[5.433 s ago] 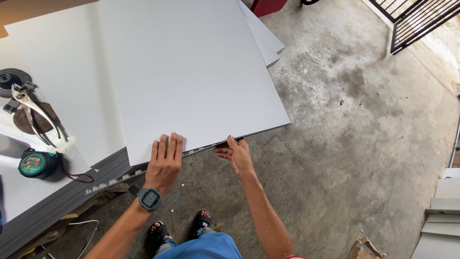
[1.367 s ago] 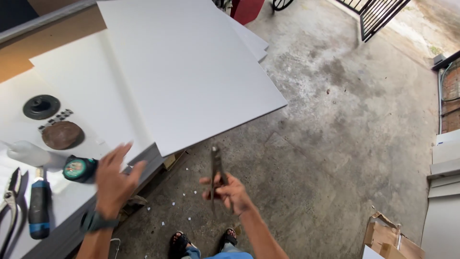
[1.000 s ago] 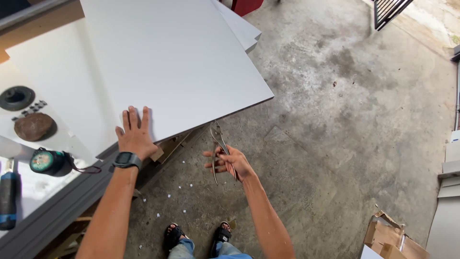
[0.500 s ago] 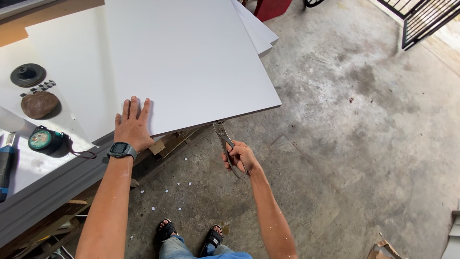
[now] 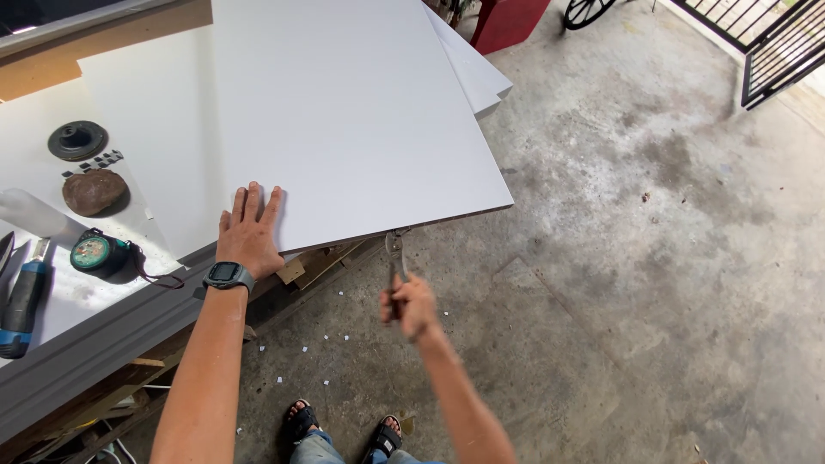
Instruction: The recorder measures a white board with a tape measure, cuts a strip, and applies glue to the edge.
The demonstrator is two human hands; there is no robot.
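Under the white panel (image 5: 344,112) edge, upright pliers (image 5: 395,262) in fisted right hand (image 5: 412,305), nose up.

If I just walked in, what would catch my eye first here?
The big white board fills the upper left, jutting out past the bench over the concrete floor. The left hand presses flat on its near edge, while the right hand holds pliers up to that edge from below.

tape measure (image 5: 93,253), screwdriver (image 5: 23,302) (blue-handled), red cabinet (image 5: 507,21).
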